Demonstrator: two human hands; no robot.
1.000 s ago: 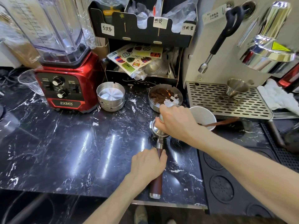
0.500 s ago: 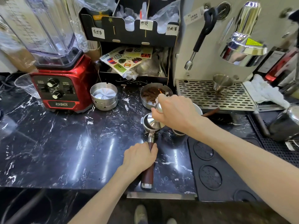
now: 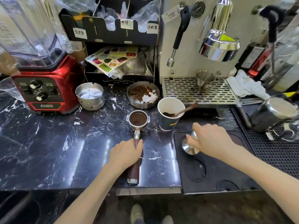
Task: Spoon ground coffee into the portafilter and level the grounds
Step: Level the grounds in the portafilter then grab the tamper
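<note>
Black marble counter (image 3: pixel 48 151) fills the view, w/ a black rubber tamping mat (image 3: pixel 215 172) on its right end. Cream espresso machine (image 3: pixel 192 39) at back right, slotted drip tray (image 3: pixel 182 92) in front of it w/ a small steel jigger (image 3: pixel 204 79) standing on the grate. Red blender (image 3: pixel 43 88) back left, clear jug on top. Two steel dishes sit between blender and machine: a stacked empty one (image 3: pixel 89 96), and one w/ spent grounds and white scraps (image 3: pixel 143 94).

Portafilter (image 3: pixel 137 126) lies flat on the counter at centre, basket away from the person, wood handle toward the counter edge. Grounds in the basket (image 3: pixel 137 119) look dark and fairly even, sitting below the rim. Just right of the basket: paper cup (image 3: pixel 169 113) upright, coffee in the bottom, brown spoon (image 3: pixel 186 109) leaning out over its rim.

Left hand (image 3: pixel 127 153) is wrapped over the upper part of the portafilter handle, pinning it down. Right hand (image 3: pixel 210 141) is closed around a steel tamper (image 3: pixel 190 147) by its stem, flat base tilted, over the mat, well apart from the basket; can't tell if it touches the mat.
</note>
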